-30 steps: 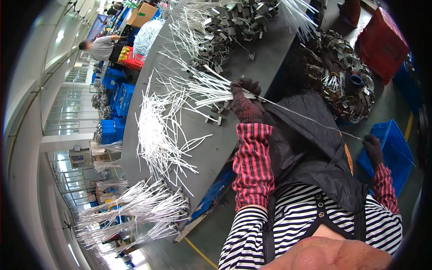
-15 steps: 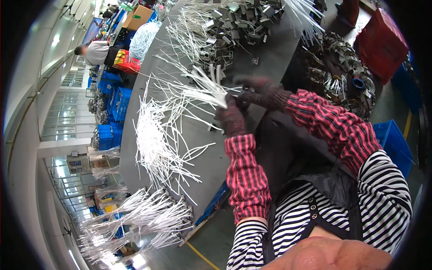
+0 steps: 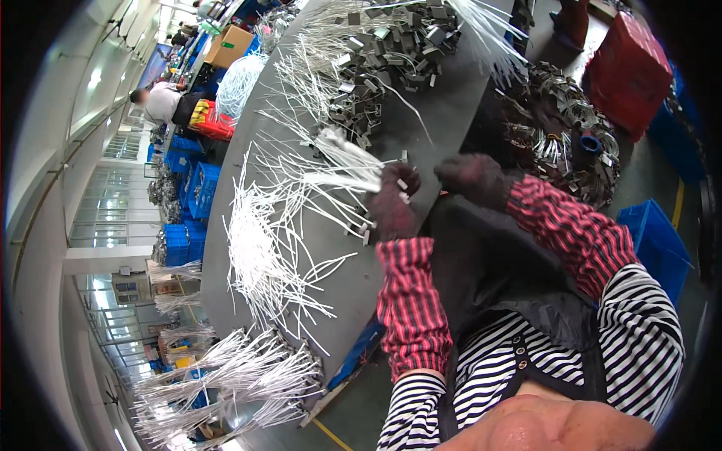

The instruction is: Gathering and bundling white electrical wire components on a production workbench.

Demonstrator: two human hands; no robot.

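Note:
My left hand (image 3: 393,204), in a dark glove, is closed around a bundle of white wires (image 3: 342,161). Their loose ends fan out to the left over the grey table (image 3: 342,282), and small metal pieces (image 3: 406,180) show at the other side of the fist. To its right, apart from the bundle, my right hand (image 3: 475,180) hovers by the table's edge; its gloved fingers are blurred, so whether they hold anything is unclear. Left of my hands lies a spread heap of white wires (image 3: 259,240). Beyond them sits a pile of small metal parts with wires (image 3: 406,56).
Tied bundles of white wires (image 3: 226,376) hang past the table's near left end. At right are a heap of dark wired parts (image 3: 556,135), a red crate (image 3: 628,75) and a blue bin (image 3: 658,244). Another person (image 3: 162,101) stands far left among blue crates (image 3: 203,180).
My right hand has left the bundle and moved right, away from my left hand. The left hand keeps its hold, slightly lower. A single wire now trails from the metal-part pile.

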